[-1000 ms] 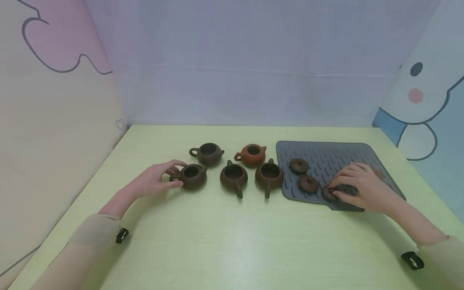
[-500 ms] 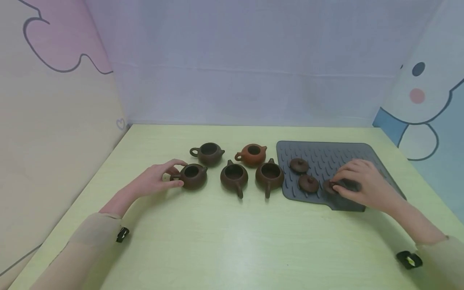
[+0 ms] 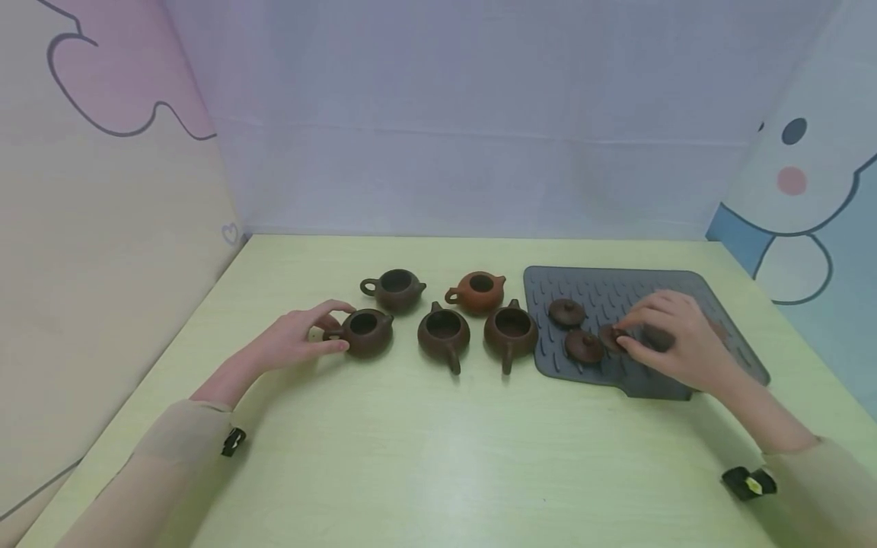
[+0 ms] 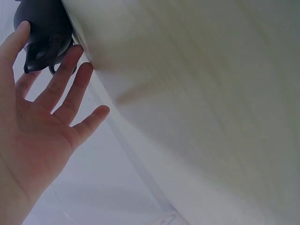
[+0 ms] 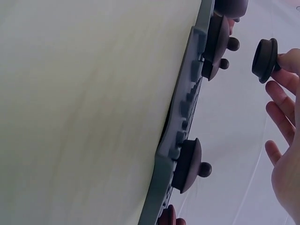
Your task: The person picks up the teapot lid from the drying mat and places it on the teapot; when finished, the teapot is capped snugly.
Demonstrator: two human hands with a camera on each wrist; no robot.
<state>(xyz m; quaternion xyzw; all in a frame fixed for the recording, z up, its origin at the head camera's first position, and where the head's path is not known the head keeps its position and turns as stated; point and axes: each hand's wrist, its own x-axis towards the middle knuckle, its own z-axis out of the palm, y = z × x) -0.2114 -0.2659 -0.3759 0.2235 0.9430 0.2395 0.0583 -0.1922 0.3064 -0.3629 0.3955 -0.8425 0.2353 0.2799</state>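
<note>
In the head view my left hand [image 3: 298, 339] holds a dark brown teapot [image 3: 368, 335] at its handle side, thumb and index finger on either side of the body. The left wrist view shows the other fingers spread beyond that teapot [image 4: 44, 28]. My right hand [image 3: 674, 339] pinches a small brown lid [image 3: 610, 339] by its knob above the grey mat [image 3: 617, 285]. In the right wrist view this lid [image 5: 265, 60] is tilted, clear of the mat. Two brown lids, one farther [image 3: 566, 313] and a nearer lid [image 3: 584, 347], lie to its left.
Several lidless teapots stand mid-table: a dark teapot [image 3: 399, 289], a reddish teapot [image 3: 478, 293], and two brown ones with handles toward me. Another dark lid [image 3: 658, 337] and a reddish lid [image 3: 718, 330], partly hidden, lie on the mat by my right hand.
My right hand has lifted the pinched lid off the mat and moved slightly left and away from me. My left hand and the teapots stay in place.
</note>
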